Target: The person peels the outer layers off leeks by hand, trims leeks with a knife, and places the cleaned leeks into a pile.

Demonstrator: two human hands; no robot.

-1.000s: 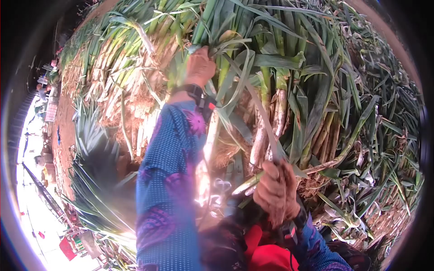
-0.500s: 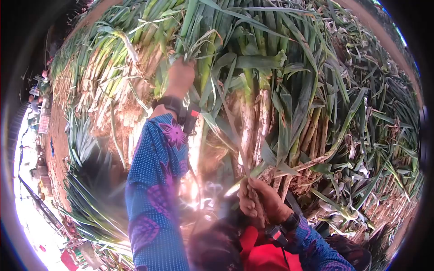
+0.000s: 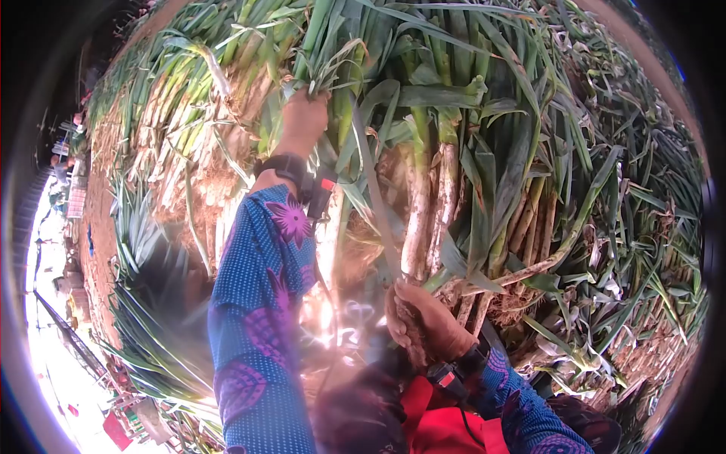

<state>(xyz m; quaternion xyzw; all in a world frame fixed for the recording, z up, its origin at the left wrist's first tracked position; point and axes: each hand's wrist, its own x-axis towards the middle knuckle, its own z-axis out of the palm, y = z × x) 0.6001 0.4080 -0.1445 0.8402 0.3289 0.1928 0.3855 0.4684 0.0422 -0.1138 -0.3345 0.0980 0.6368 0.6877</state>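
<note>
My left hand [image 3: 304, 121] is closed around green leek leaves [image 3: 321, 45] near the top centre, above pale stalks. At the lower centre, my right hand [image 3: 427, 321] is closed around the lower end of a long, thin, greyish strip [image 3: 372, 181]. The strip slants up and left toward the leaves beside my left hand; whether it is a leaf or a tool I cannot tell. Right of the strip hang thick white leek stalks [image 3: 417, 212] with soil on them. Below my left forearm the view is blurred by glare.
A long row of bundled leeks [image 3: 189, 129] lies at the upper left, roots downward. Loose leaves [image 3: 635, 227] are heaped on the right. A bent stalk [image 3: 560, 257] crosses roots right of my right hand. Brown ground [image 3: 100, 250] shows at the left, with distant objects beyond.
Both hands have moved left in view, my left hand also slightly down. My right hand has turned, and the strip stands steeper than before. Both hands have stayed closed.
</note>
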